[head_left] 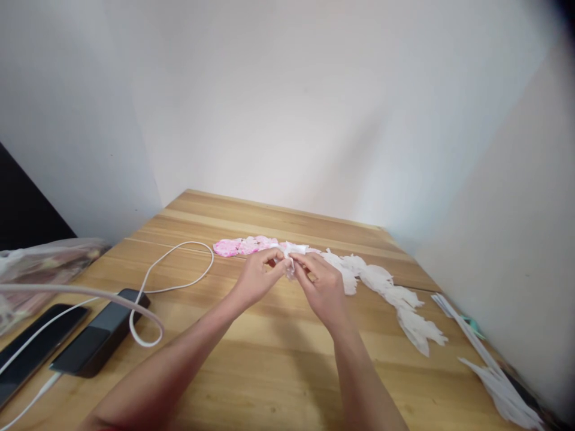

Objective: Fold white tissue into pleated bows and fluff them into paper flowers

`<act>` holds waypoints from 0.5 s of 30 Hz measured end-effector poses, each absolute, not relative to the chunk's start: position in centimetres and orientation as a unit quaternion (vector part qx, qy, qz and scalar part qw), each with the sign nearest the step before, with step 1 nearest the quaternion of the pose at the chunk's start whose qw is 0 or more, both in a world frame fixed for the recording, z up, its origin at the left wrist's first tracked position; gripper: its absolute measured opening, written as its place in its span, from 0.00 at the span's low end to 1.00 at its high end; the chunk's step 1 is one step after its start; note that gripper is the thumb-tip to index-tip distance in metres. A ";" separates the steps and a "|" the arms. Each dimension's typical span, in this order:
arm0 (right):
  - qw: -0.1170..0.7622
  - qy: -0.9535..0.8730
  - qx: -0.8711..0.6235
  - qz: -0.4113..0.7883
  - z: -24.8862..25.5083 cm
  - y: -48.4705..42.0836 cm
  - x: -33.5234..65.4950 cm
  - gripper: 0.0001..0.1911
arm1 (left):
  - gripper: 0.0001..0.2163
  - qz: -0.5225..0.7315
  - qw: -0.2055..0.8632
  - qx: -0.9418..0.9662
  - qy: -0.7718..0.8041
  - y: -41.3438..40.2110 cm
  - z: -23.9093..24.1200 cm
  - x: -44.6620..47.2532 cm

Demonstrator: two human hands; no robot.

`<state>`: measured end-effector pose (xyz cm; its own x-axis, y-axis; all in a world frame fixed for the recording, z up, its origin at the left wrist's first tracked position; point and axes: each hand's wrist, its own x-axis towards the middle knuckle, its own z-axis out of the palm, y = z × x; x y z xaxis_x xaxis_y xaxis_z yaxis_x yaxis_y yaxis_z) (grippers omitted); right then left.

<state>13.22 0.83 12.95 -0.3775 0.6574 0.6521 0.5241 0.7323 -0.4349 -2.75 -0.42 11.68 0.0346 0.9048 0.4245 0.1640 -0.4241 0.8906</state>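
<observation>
Between my two hands, above the middle of the wooden table, is a small piece of thin white crinkled material, like tissue or fabric. My left hand pinches its left side with thumb and forefinger. On the other side my right hand pinches it too, fingertips close to the left ones. Behind the hands lies a row of petal-like pieces, with pink petals at the left and white petals spreading to the right. The hands hide part of that row.
A black power bank with a white cable lies at the left, beside a dark phone. A plastic bag is at the left edge. White sticks and more white petals lie along the right edge. Walls stand behind.
</observation>
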 end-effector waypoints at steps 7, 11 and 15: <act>0.436 -0.824 -0.353 0.087 13.2 0.8 13.3 0.11 | 0.09 0.563 0.382 0.619 0.393 0.0 11.2 -2.9; 0.436 -0.811 -0.364 0.137 13.6 0.6 13.5 0.11 | 0.09 0.553 0.349 0.636 0.410 -0.1 11.4 -2.9; 0.434 -0.804 -0.374 0.163 13.9 0.3 13.5 0.10 | 0.09 0.534 0.287 0.672 0.426 -0.4 11.7 -2.8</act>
